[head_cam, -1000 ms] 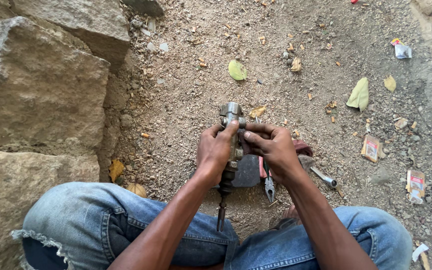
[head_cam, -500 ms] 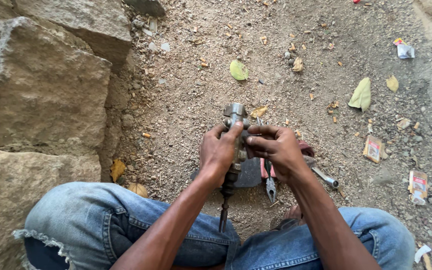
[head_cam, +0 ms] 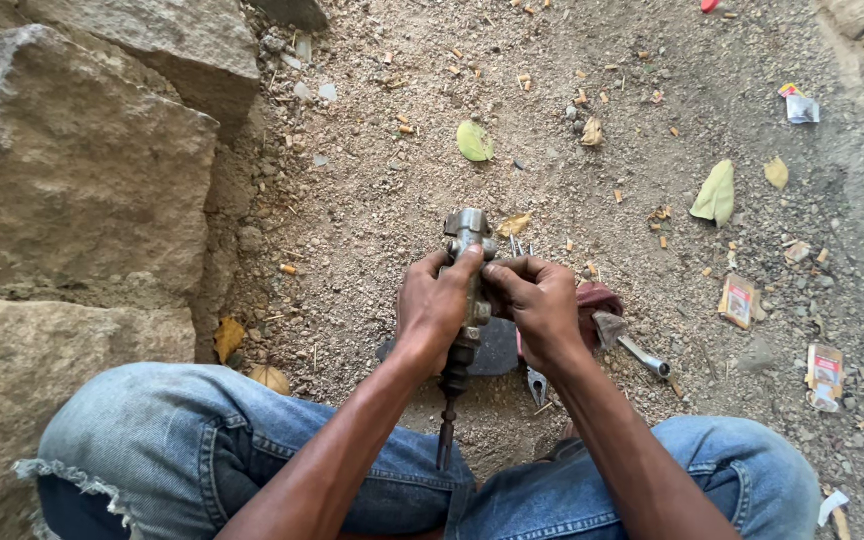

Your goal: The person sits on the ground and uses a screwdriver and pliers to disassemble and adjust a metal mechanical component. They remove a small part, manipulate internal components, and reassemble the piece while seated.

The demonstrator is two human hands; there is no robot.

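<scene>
Stone blocks (head_cam: 82,180) left; green leaf (head_cam: 473,141), wrappers (head_cam: 739,300) on gravel.

gravelly dirt ground (head_cam: 382,220) carries dry leaves (head_cam: 717,192), wrappers (head_cam: 739,300), pliers (head_cam: 536,382), a hammer (head_cam: 624,338).

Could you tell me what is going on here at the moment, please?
A person in jeans sits on gravelly ground beside large stone blocks, holding a grimy metal part with a rod at its lower end in both hands. The left hand grips its body; the right hand works at its side. Pliers and a hammer lie on the ground below the hands.
</scene>
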